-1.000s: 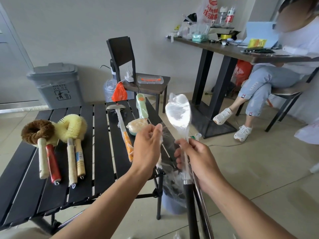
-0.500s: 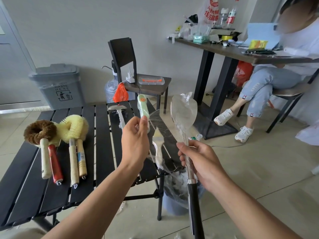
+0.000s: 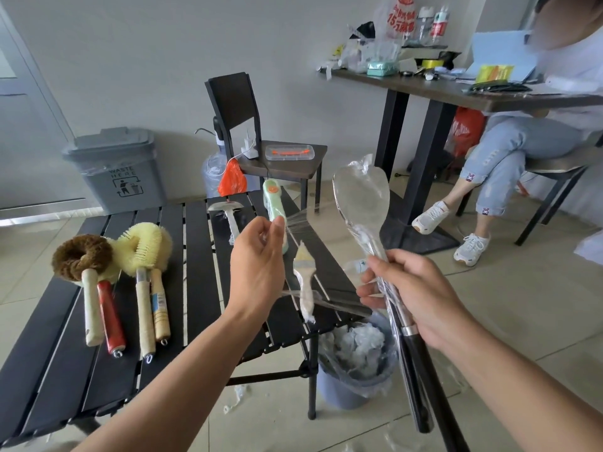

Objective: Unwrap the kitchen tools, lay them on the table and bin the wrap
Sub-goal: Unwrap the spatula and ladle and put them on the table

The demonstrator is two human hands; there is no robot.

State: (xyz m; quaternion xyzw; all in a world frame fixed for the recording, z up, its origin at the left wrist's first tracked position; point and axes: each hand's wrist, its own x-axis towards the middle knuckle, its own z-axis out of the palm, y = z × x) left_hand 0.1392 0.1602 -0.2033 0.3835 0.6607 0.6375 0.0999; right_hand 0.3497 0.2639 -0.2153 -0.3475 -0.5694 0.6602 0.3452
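Note:
My right hand [image 3: 414, 295] grips the shaft of a metal spoon [image 3: 360, 200] with a black handle, held upright beside the black slatted table [image 3: 98, 370]. Clear plastic wrap [image 3: 313, 252] stretches in a sheet from the spoon to my left hand [image 3: 257, 259], which pinches its free end above the table. Wrap still clings to the spoon's bowl. On the table lie a brown brush [image 3: 81, 252], a yellow brush [image 3: 143, 243], a wrapped pastry brush [image 3: 303, 278], a green tool [image 3: 274, 207] and a wrapped peeler [image 3: 228, 213].
A small blue bin [image 3: 355, 383] full of crumpled wrap stands under the table's right corner. A grey waste bin [image 3: 114, 168] stands by the wall. Behind are a dark chair [image 3: 261, 138] and a desk [image 3: 456, 93] with a seated person [image 3: 505, 151].
My left hand has drawn the wrap off the spoon to the left, stretching it into a wide sheet. The spoon's bowl went from thickly white-wrapped to mostly bare and shiny.

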